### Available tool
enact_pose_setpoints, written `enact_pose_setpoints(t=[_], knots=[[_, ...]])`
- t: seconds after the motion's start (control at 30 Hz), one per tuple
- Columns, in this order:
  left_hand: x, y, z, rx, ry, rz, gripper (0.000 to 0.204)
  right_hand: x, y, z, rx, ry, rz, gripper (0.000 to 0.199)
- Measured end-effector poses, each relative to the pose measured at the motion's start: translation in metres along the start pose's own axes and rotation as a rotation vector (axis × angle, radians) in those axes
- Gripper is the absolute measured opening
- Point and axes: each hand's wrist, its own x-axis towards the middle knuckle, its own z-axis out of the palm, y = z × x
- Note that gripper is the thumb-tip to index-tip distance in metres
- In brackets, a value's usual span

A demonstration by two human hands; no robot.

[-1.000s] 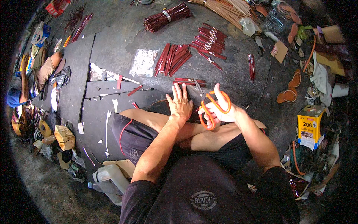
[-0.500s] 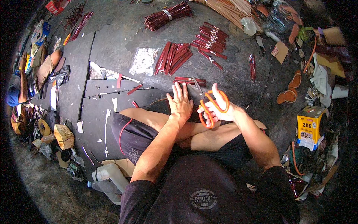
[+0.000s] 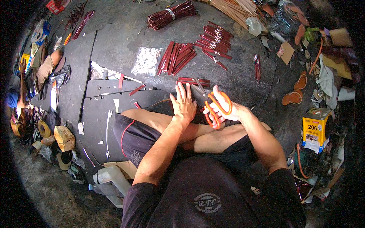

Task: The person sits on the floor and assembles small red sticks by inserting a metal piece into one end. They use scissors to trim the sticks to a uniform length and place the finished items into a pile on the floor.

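My right hand (image 3: 230,110) is closed on a pair of scissors (image 3: 227,104) with large orange looped handles. The metal blades point away from me and stand parted, their tips at a short stack of glossy dark red strips (image 3: 201,82) on the floor. My left hand (image 3: 184,102) lies flat with fingers stretched forward, fingertips at the near edge of these strips. What may lie beneath its palm is hidden. Beyond the strips are a loose pile of similar red strips (image 3: 175,59) and a row of red strips with metal fittings (image 3: 215,40).
A clear bag of small silvery pieces (image 3: 146,61) lies left of the piles. Farther off are a tied red bundle (image 3: 172,15) and pale sticks (image 3: 232,13). Sandals (image 3: 292,98) and a yellow can (image 3: 315,129) stand right. Another person's arm (image 3: 23,83) shows at far left.
The scissors and my right hand have shifted very slightly, the handles turning a little. My left hand stays in place. At far left the other person's arm has moved a little.
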Motion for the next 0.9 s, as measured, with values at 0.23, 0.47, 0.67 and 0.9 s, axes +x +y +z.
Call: enact_pose_setpoints(t=[0.23, 0.47, 0.67, 0.9], knots=[[0.0, 0.002, -0.004, -0.014, -0.01, -0.003, 0.083, 0.0, -0.016, -0.005, -0.165, -0.012, 0.063, 0.114], [0.0, 0.001, -0.001, -0.011, 0.005, -0.002, 0.083, -0.005, -0.039, -0.008, -0.279, 0.004, 0.15, 0.109], [0.001, 0.004, -0.003, -0.015, -0.011, -0.019, 0.083, -0.007, -0.049, -0.004, -0.323, 0.031, 0.196, 0.111], [0.001, 0.002, -0.008, -0.039, -0.028, -0.044, 0.084, -0.01, -0.081, -0.006, -0.293, -0.074, 0.283, 0.128]])
